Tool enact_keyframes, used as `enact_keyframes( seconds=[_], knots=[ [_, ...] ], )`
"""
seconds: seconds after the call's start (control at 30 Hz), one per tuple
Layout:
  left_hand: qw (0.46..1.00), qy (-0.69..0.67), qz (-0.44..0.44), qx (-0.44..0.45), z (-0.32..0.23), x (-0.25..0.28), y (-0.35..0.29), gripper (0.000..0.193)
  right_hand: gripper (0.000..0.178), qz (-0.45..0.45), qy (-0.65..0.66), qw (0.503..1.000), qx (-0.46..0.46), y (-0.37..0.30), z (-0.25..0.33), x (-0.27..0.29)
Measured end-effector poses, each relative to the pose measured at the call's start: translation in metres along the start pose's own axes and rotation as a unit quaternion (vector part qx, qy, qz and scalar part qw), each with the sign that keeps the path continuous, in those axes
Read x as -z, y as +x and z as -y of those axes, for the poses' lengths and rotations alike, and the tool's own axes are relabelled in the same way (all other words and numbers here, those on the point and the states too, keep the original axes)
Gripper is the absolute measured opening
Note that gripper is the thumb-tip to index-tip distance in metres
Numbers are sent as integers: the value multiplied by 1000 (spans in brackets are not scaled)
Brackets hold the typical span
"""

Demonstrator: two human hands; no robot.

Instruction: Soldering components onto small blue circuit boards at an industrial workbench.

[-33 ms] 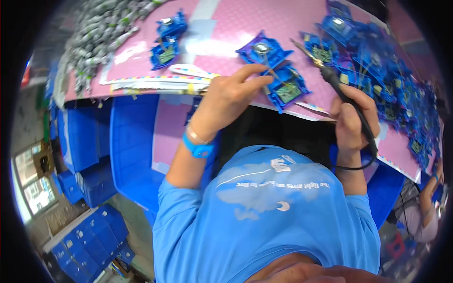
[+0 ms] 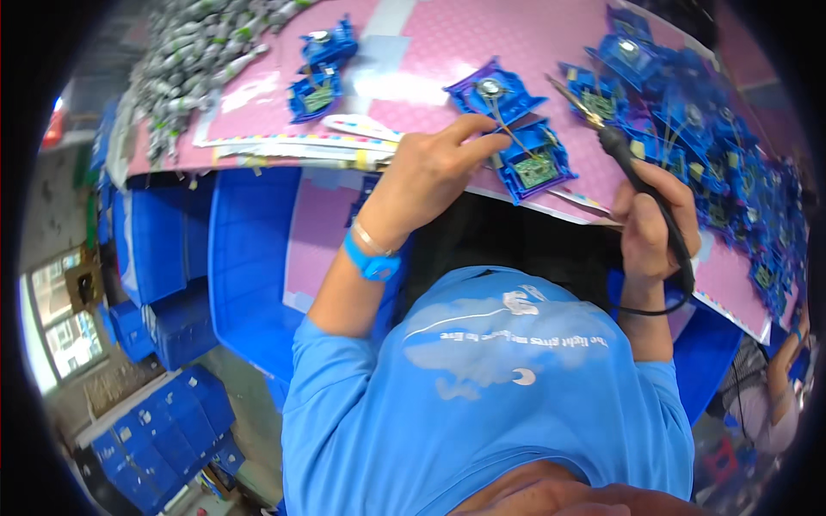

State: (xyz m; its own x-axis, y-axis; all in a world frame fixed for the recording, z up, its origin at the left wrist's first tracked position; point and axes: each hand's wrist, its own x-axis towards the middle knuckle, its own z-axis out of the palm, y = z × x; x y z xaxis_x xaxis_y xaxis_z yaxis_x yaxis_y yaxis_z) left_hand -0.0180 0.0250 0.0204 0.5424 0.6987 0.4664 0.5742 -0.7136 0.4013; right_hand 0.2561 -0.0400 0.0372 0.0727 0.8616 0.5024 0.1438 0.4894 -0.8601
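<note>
My right hand [image 2: 656, 215] grips a soldering iron [image 2: 632, 168] with a black handle. Its bare metal tip points up and left, away from the work. At the tabletop's near edge lies an opened blue plastic casing in two halves. The upper half [image 2: 514, 96] holds a round silver part [image 2: 490, 88], and the lower half [image 2: 552, 138] carries a green circuit board [image 2: 535, 172]. Thin wires [image 2: 514, 136] run between the halves. My left hand [image 2: 434, 168] reaches in from the left, thumb and forefinger pinched at these wires; the exact contact is partly hidden.
Many similar blue casings [image 2: 688, 120] are heaped along the right. Another opened casing [image 2: 314, 95] lies at the left, near a pile of grey parts [image 2: 194, 64]. Blue bins [image 2: 249, 258] stand below the pink-covered table [image 2: 422, 52]. Another person's arm [image 2: 781, 370] shows at far right.
The whole view has shifted slightly, so things sit a little further right. Both hands keep nearly the same places relative to the casing and the soldering iron.
</note>
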Motion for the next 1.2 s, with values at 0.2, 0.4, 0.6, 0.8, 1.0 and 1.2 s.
enact_keyframes(
  seconds=[0.2, 0.4, 0.6, 0.8, 1.0, 1.2],
  knots=[
    [993, 104, 47, -20, 79, 49, 24, 27, 36, 7, 25, 1000, 8, -9, 8, 8],
    [977, 192, 91, 15, 145, 105, 23, 24, 34, 0, -15, 1000, -6, -13, 16, 5],
    [966, 228, 101, 64, 177, 143, -3, 24, 31, 7, -54, 998, -12, -7, 17, 1],
    [946, 316, -67, 36, 128, 143, -7, 23, 29, -13, -64, 998, 13, -4, 4, -1],
    [982, 133, 30, -132, -2, 31, 70, 31, 28, -59, -76, 992, 78, 6, -22, -9],
    [978, -39, 91, -186, 53, -61, 163, 44, 25, -75, -161, 973, 148, 4, -38, 0]
  ],
)
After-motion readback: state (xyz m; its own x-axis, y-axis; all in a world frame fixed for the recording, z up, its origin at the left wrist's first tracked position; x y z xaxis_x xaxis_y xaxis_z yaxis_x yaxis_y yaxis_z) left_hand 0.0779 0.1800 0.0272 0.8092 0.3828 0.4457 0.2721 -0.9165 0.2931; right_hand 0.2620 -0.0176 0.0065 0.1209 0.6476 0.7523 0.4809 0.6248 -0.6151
